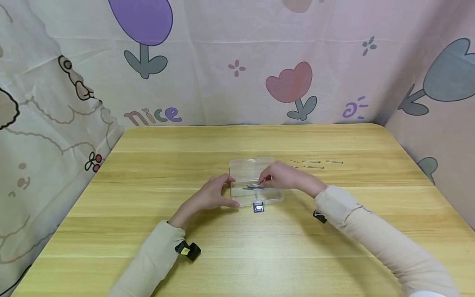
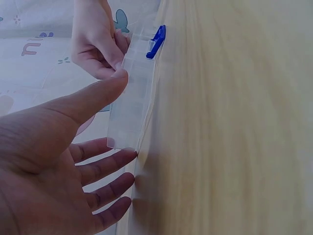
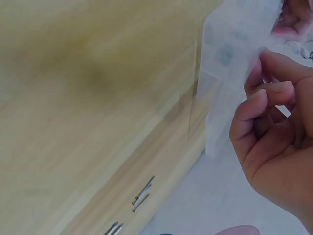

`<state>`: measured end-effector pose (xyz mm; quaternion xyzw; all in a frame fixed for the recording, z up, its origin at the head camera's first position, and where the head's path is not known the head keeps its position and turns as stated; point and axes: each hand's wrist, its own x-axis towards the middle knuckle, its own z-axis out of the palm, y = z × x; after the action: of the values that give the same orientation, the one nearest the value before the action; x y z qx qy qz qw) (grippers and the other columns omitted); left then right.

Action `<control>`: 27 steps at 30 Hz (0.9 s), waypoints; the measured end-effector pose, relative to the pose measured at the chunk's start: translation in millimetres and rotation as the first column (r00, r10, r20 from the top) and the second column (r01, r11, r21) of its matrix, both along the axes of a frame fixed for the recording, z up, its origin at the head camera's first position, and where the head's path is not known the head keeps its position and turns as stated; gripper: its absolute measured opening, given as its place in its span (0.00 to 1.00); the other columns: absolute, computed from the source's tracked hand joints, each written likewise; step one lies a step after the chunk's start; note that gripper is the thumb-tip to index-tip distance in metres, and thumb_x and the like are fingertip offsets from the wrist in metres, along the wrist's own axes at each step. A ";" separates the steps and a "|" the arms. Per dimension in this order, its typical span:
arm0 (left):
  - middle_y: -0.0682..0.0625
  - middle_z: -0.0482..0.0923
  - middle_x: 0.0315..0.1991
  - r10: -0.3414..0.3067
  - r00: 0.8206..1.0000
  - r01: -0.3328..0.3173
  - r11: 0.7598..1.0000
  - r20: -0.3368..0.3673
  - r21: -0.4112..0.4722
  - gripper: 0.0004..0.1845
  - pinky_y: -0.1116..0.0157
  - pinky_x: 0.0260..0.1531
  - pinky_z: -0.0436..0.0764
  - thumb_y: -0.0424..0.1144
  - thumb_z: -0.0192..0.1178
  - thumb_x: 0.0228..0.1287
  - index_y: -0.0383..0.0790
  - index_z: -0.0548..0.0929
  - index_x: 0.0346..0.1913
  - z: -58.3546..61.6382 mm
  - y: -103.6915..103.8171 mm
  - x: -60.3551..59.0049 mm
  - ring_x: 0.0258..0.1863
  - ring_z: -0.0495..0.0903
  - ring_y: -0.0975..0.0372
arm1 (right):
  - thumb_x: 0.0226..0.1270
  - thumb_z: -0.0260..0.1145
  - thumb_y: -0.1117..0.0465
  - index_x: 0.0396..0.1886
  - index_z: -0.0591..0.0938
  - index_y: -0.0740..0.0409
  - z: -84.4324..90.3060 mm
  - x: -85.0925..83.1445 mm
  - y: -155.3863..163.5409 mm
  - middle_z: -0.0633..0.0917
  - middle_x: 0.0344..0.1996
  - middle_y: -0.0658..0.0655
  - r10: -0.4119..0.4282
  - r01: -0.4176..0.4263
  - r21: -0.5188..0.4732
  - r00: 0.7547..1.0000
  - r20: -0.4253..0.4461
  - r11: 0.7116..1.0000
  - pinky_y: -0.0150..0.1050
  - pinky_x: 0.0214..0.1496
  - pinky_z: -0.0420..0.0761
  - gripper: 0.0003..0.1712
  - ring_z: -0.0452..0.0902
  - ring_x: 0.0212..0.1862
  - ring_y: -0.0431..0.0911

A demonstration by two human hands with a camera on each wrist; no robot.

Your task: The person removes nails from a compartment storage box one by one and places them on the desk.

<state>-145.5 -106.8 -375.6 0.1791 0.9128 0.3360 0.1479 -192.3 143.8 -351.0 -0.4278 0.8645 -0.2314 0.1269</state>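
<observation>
Right hand (image 1: 283, 176) sits centre frame over the clear plastic box (image 1: 256, 181), fingertips pinched together low over the nails in the box (image 1: 253, 186). Whether it actually grips one I can't tell: the right wrist view shows curled fingers against the box wall, no nail visible between them. Left hand (image 1: 213, 194) is just left of the box, relaxed, with straight fingers. The left wrist view shows its thumb tip (image 2: 116, 78) against the box's edge and an empty palm; it steadies the box rather than gripping it.

The box lies open at frame centre, lid flat behind it, blue latch (image 1: 258, 206) toward the near edge.

Progress, as a judgement: nails are going from table into box, partly done. A small bundle is already inside; the count is unreadable, as they overlap.

Loose nails (image 1: 315, 164) on the wooden table (image 1: 148, 231) are right of centre, just beyond the right hand. I count five: three long, two short stubs nearest the hand. Some may be hidden behind the hand.

Counts: one box, one latch, two hands, five loose nails visible, and one small black wrist unit per sleeve.
</observation>
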 end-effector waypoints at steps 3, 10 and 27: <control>0.43 0.75 0.56 0.002 1.000 -0.002 1.000 0.003 0.000 0.38 0.49 0.57 0.67 0.48 0.77 0.47 0.36 0.73 0.59 0.1 0.6 0.5 0.56 0.69 0.50 | 0.62 0.67 0.69 0.36 0.88 0.63 -2.6 0.5 -2.0 0.88 0.33 0.52 0.004 -0.004 -0.009 1.000 -0.018 1.000 0.34 0.39 0.79 0.06 0.79 0.33 0.39; 0.44 0.75 0.56 0.003 1.000 -0.003 1.000 -0.006 -0.012 0.38 0.50 0.55 0.68 0.49 0.76 0.47 0.37 0.73 0.59 0.9 0.2 0.9 0.54 0.69 0.51 | 0.60 0.71 0.65 0.35 0.89 0.60 -6.3 6.2 -6.9 0.88 0.34 0.55 -0.120 0.119 -0.007 0.992 -0.027 0.993 0.32 0.36 0.79 0.05 0.82 0.33 0.40; 0.44 0.75 0.55 0.006 1.000 -0.007 1.000 -0.008 -0.022 0.38 0.51 0.53 0.69 0.49 0.76 0.48 0.37 0.73 0.60 0.0 1.4 0.4 0.52 0.69 0.52 | 0.57 0.73 0.65 0.32 0.90 0.56 -7.3 4.0 -14.2 0.88 0.32 0.53 -0.240 0.237 0.071 0.970 0.038 0.969 0.35 0.38 0.81 0.03 0.83 0.34 0.42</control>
<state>-145.1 -105.4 -375.6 0.1759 0.9176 0.3255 0.1451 -188.2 129.6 -358.3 -0.3109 0.9136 -0.2264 0.1322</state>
